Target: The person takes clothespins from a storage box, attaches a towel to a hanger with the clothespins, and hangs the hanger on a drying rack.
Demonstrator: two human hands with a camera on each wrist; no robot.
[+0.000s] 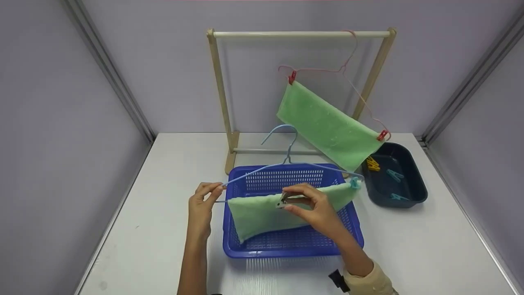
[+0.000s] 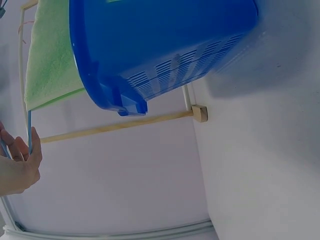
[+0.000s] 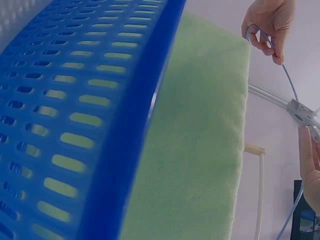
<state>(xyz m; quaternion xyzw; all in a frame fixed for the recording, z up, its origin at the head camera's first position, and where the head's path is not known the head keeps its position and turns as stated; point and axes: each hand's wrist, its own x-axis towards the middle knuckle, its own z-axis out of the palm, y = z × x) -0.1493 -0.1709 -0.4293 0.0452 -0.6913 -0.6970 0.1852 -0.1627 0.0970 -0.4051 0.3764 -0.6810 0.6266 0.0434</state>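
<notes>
My left hand [image 1: 200,209] pinches the left end of a blue clothes hanger [image 1: 258,169]. A light green towel [image 1: 262,219] is folded over the hanger's lower bar, above a blue plastic basket [image 1: 290,253]. At the hanger's right end, a teal clothespin [image 1: 355,182] clips the towel. In my right hand [image 1: 317,211], a grey clothespin [image 1: 281,200] is held between thumb and fingers in front of the towel's middle. The right wrist view shows this grey clothespin [image 3: 302,112] apart from the towel. In the left wrist view, the left hand's fingers [image 2: 35,145] are at the hanger.
Behind stands a wooden rack with a white top bar [image 1: 286,35]. From it hangs a pink hanger [image 1: 319,69], tilted, with another green towel [image 1: 327,127] clipped by two red clothespins. A dark tray [image 1: 419,190] on the right contains yellow and teal clothespins.
</notes>
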